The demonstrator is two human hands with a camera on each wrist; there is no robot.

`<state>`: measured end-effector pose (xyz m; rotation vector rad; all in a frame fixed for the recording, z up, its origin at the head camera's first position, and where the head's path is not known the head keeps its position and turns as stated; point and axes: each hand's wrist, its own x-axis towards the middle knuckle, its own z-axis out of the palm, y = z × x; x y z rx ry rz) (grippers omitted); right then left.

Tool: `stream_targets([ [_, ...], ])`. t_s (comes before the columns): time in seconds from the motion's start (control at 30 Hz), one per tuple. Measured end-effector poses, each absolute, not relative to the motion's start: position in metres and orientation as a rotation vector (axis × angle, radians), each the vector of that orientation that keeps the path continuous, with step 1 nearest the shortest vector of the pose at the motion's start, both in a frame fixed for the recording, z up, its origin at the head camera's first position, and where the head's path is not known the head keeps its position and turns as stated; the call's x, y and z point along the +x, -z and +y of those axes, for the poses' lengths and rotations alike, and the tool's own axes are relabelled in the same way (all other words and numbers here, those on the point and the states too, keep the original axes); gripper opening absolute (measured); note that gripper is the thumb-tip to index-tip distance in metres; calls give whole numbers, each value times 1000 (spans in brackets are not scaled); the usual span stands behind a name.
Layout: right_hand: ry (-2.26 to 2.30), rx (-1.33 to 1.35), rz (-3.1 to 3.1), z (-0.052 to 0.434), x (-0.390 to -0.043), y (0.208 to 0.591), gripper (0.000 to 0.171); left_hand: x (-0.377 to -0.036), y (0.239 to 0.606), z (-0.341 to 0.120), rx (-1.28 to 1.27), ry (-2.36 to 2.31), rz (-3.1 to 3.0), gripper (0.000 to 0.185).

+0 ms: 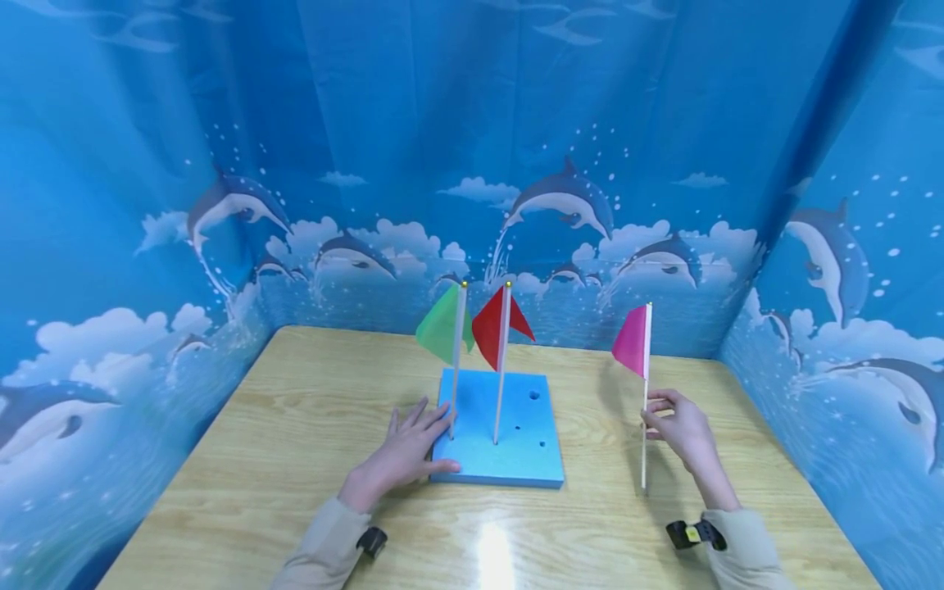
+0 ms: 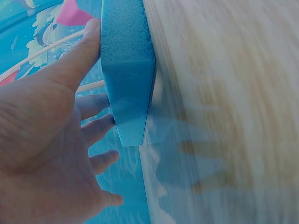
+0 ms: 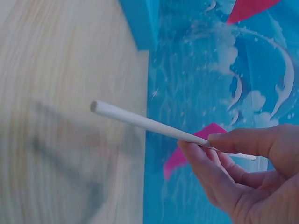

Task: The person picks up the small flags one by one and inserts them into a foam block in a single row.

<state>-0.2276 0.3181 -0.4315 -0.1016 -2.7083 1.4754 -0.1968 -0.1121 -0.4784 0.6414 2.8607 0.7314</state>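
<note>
A blue foam block (image 1: 527, 467) with several holes lies flat on the table. Standing in it are a green flag (image 1: 439, 329) and a red flag (image 1: 487, 329), both on white poles. My left hand (image 1: 398, 455) rests on the block's left edge, fingers spread; in the left wrist view its thumb touches the foam (image 2: 127, 88). Out to the right, my right hand (image 1: 684, 428) pinches the pole of a pink flag (image 1: 631, 340) between thumb and fingers, holding it upright. The pole's bare lower end (image 3: 117, 114) hangs above the table in the right wrist view.
The wooden table (image 1: 295, 410) carries the block near its middle. Blue curtains (image 1: 413, 164) printed with dolphins enclose the back and both sides. One hole (image 1: 534, 396) at the block's back right looks larger than the others.
</note>
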Motion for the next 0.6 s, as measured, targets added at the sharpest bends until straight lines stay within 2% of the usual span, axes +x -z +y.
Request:
stream_targets([
  [0.6, -1722, 57, -2313, 236, -240, 428, 35, -198, 482, -112, 662, -728, 2875, 85],
])
